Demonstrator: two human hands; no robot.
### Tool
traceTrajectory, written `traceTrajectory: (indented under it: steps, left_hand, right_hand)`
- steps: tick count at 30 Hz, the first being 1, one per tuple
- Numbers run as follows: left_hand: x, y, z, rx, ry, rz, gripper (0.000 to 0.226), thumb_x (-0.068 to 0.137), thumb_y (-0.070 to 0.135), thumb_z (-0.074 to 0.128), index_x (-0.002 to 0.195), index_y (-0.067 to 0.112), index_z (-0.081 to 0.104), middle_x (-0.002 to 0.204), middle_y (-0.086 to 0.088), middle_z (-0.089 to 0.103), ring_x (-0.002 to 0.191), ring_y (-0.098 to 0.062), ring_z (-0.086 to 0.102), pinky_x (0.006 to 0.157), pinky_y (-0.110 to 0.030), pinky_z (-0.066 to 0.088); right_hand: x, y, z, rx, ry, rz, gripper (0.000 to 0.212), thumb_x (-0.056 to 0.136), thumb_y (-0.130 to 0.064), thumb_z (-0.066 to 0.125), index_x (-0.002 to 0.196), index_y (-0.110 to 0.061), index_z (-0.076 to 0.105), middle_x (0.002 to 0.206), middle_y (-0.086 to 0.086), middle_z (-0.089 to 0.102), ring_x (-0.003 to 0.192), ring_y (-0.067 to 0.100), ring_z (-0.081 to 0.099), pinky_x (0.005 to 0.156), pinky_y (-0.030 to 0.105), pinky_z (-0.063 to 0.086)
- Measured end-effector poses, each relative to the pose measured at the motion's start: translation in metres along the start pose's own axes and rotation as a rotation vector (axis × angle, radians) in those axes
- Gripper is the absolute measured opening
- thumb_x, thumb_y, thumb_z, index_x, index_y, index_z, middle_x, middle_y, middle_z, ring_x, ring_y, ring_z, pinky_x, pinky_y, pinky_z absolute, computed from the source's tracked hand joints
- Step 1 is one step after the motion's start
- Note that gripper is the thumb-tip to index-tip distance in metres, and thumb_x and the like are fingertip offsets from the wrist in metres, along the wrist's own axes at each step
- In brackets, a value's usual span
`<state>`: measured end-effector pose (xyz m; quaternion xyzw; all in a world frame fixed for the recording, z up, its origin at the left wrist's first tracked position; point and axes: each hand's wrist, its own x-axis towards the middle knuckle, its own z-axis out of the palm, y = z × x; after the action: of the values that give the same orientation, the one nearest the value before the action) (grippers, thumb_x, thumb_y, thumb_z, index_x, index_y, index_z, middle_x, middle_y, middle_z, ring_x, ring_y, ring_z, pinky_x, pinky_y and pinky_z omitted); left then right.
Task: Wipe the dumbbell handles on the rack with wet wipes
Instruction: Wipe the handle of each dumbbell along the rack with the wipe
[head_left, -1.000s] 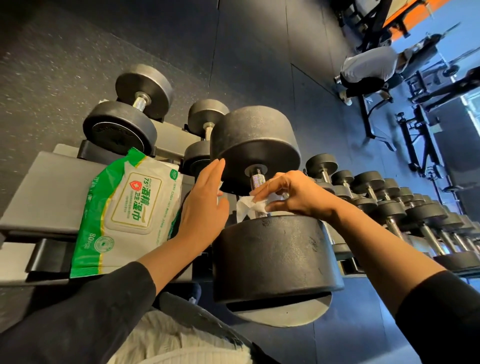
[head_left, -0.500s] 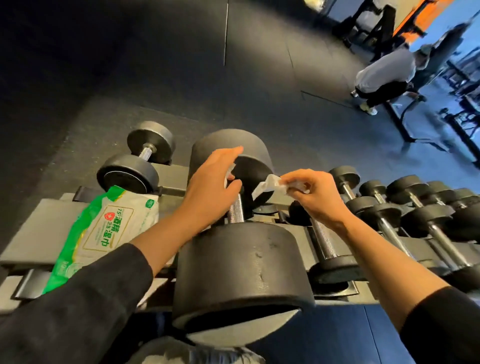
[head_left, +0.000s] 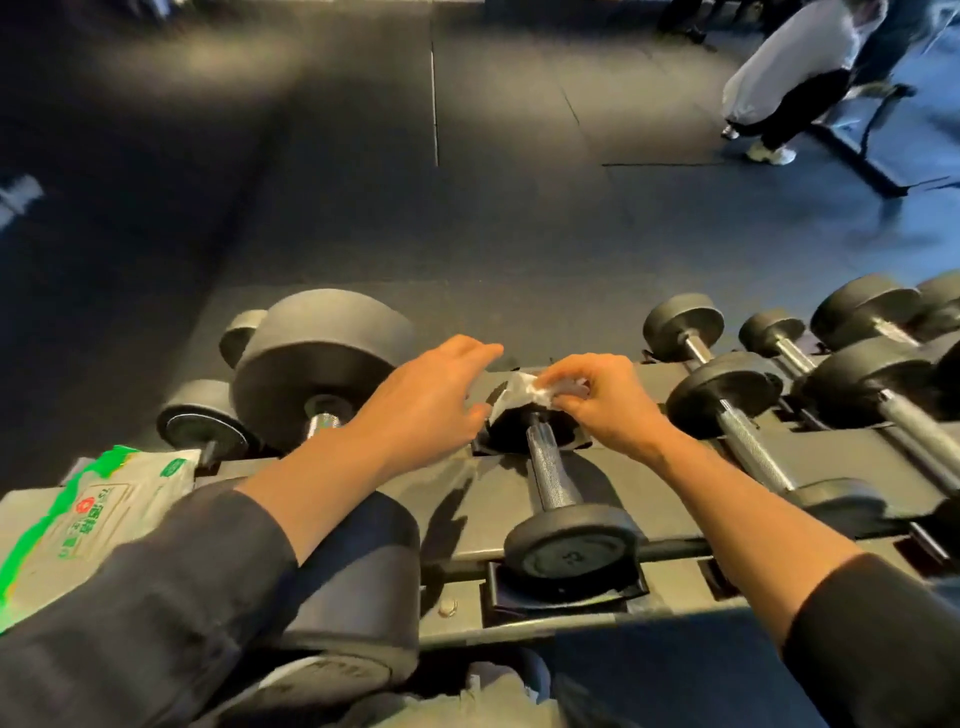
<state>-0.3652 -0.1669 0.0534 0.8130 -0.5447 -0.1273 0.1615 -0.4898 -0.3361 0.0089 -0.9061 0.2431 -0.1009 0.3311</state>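
My right hand (head_left: 605, 402) pinches a crumpled white wet wipe (head_left: 522, 391) just above the far end of a small dumbbell's knurled steel handle (head_left: 548, 470). That dumbbell (head_left: 569, 545) lies in the grey rack (head_left: 654, 470), near plate toward me. My left hand (head_left: 428, 400) hovers beside the wipe, fingers extended and relaxed, holding nothing. To the left stands the big dumbbell (head_left: 322, 364), its handle partly hidden by my left forearm.
A green and white wet wipe pack (head_left: 98, 514) lies on the rack at the left. More dumbbells (head_left: 727, 395) fill the rack to the right. A person (head_left: 789, 78) stands by a bench on the dark floor at the far right.
Both hands left the big dumbbell and moved right to the small dumbbell beside it. The wipe went along in my right hand. The view has tilted and shifted right.
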Motion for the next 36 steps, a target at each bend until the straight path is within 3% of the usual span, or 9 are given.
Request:
traceTrajectory:
  steps: [6, 14, 18, 23, 29, 32, 36]
  left_hand:
    - [0.010, 0.039, 0.036, 0.014, -0.052, -0.043, 0.054, 0.095, 0.025, 0.052, 0.145, 0.023, 0.032, 0.146, 0.004, 0.037, 0.127, -0.016, 0.043, 0.102, -0.034, 0.041]
    - [0.018, 0.062, 0.095, -0.064, 0.046, -0.343, 0.061, 0.099, 0.026, 0.044, 0.152, 0.019, 0.015, 0.159, 0.001, 0.016, 0.142, -0.018, 0.023, 0.113, -0.034, 0.026]
    - [0.017, 0.066, 0.108, -0.129, 0.061, -0.421, 0.063, 0.099, 0.026, 0.043, 0.153, 0.020, 0.010, 0.159, 0.001, 0.011, 0.143, -0.019, 0.020, 0.114, -0.035, 0.024]
    - [0.015, 0.062, 0.114, -0.194, 0.105, -0.463, 0.065, 0.098, 0.023, 0.045, 0.153, 0.022, 0.010, 0.159, 0.003, 0.011, 0.144, -0.015, 0.016, 0.114, -0.033, 0.020]
    - [0.016, 0.059, 0.115, -0.256, 0.103, -0.478, 0.067, 0.097, 0.020, 0.047, 0.153, 0.023, 0.009, 0.160, 0.005, 0.010, 0.145, -0.014, 0.013, 0.115, -0.034, 0.017]
    - [0.016, 0.059, 0.116, -0.260, 0.090, -0.479, 0.068, 0.097, 0.018, 0.047, 0.153, 0.023, 0.010, 0.160, 0.005, 0.009, 0.146, -0.013, 0.010, 0.115, -0.032, 0.014]
    - [0.016, 0.059, 0.115, -0.274, 0.071, -0.479, 0.067, 0.097, 0.017, 0.047, 0.153, 0.023, 0.010, 0.160, 0.005, 0.007, 0.146, -0.013, 0.007, 0.114, -0.030, 0.011]
  right_hand:
    - [-0.007, 0.041, -0.012, -0.056, -0.095, -0.036, 0.024, 0.084, -0.003, 0.065, 0.102, -0.018, 0.071, 0.106, -0.001, 0.066, 0.095, 0.007, 0.053, 0.090, 0.028, 0.048]
    - [-0.017, 0.072, -0.001, -0.247, -0.306, -0.015, 0.029, 0.084, -0.008, 0.063, 0.109, -0.022, 0.068, 0.109, 0.002, 0.065, 0.097, 0.018, 0.059, 0.083, 0.031, 0.051]
    - [-0.013, 0.072, 0.014, -0.117, -0.210, -0.040, 0.026, 0.086, -0.006, 0.061, 0.107, -0.019, 0.068, 0.108, 0.002, 0.066, 0.100, 0.018, 0.060, 0.086, 0.033, 0.051]
    - [-0.010, 0.069, 0.031, 0.116, -0.056, -0.018, 0.023, 0.085, -0.004, 0.063, 0.105, -0.014, 0.068, 0.105, 0.001, 0.065, 0.096, 0.013, 0.058, 0.086, 0.024, 0.048]
    - [-0.021, 0.075, 0.036, 0.348, -0.070, 0.060, 0.024, 0.078, -0.007, 0.072, 0.096, -0.022, 0.067, 0.094, -0.009, 0.063, 0.089, 0.003, 0.057, 0.077, 0.014, 0.044]
    - [-0.029, 0.078, 0.038, 0.420, -0.088, 0.073, 0.024, 0.076, -0.004, 0.073, 0.087, -0.024, 0.067, 0.088, -0.008, 0.064, 0.085, 0.003, 0.060, 0.075, 0.016, 0.047]
    - [-0.047, 0.080, 0.026, 0.525, -0.241, 0.033, 0.022, 0.072, -0.004, 0.077, 0.081, -0.022, 0.069, 0.084, -0.008, 0.064, 0.080, 0.004, 0.061, 0.074, 0.020, 0.051]
